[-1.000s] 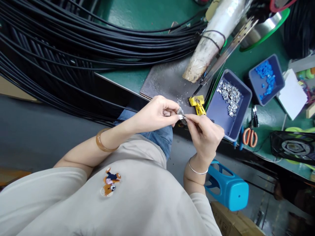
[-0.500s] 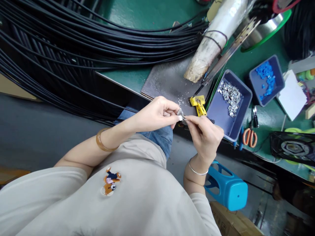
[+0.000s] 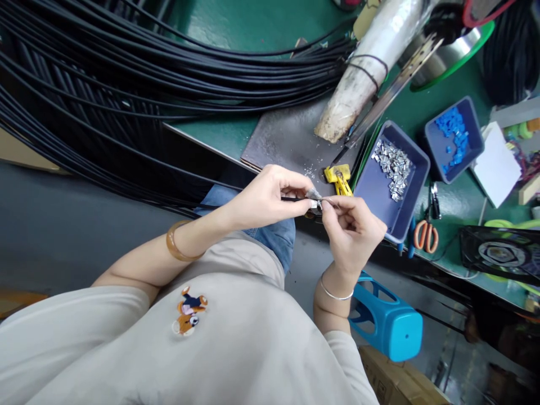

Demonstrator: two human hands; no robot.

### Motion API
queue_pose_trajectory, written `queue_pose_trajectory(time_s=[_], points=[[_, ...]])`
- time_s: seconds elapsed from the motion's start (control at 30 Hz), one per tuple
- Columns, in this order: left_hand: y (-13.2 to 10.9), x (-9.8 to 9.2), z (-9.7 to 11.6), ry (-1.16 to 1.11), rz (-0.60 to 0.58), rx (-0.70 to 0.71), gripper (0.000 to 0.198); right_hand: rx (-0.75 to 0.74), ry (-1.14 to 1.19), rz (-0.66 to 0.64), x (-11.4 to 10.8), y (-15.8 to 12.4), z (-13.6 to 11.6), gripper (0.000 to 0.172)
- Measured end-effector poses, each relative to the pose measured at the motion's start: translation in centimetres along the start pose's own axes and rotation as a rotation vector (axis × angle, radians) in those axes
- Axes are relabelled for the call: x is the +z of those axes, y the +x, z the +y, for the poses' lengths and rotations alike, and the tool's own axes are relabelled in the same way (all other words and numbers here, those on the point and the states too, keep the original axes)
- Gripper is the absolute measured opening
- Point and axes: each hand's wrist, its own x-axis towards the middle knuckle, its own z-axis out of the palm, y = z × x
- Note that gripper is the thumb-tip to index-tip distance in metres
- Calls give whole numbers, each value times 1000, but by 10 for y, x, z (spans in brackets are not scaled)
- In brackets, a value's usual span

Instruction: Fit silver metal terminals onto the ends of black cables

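My left hand [image 3: 276,197] pinches the end of a black cable, with greyish wrapping on its thumb and finger tips. Right beside it, my right hand [image 3: 352,225] is closed, thumb against forefinger, at the cable's tip; what it grips is too small to make out. Both hands meet in front of the table edge, above the jeans. Just beyond them a yellow clamp-like tool [image 3: 338,177] sits on the dark board [image 3: 287,135]. The purple bin [image 3: 388,211] with small silver metal pieces [image 3: 394,167] stands to the right of my right hand.
Black cable coils [image 3: 189,73] fill the upper left. A wrapped white tube [image 3: 358,73] and a metal arm [image 3: 392,90] slant over the board. Farther right are a bin of blue pieces [image 3: 453,135], orange-handled scissors [image 3: 426,236] and a blue stool [image 3: 390,320] below.
My right hand has shifted slightly right, its fingers bunched more closely at the cable's tip. More of the black cable shows between my left hand's fingers.
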Motion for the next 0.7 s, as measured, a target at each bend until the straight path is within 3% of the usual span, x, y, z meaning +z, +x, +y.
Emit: queue_pose_trajectory(time_s=[0.13, 0.3, 0.37, 0.47, 0.57, 0.63, 0.7], points=[[0, 1, 0, -10, 48, 3, 8, -149, -57, 176, 4, -4, 3, 10], [1, 1, -1, -20, 40, -3, 6, -296, -223, 148, 9, -4, 6, 9], [1, 2, -1, -22, 42, 3, 7, -263, -199, 133, 11, -5, 5, 7], [0, 3, 0, -32, 43, 4, 13, -81, 18, 93, 9, -5, 4, 1], [-1, 3, 0, -50, 52, -11, 14, 70, 196, 181, 3, -3, 1, 9], [0, 2, -1, -60, 52, -21, 13, 86, 151, 243, 0, 0, 0, 10], [0, 2, -1, -49, 51, -18, 13, 77, 65, 205, -1, 3, -1, 12]])
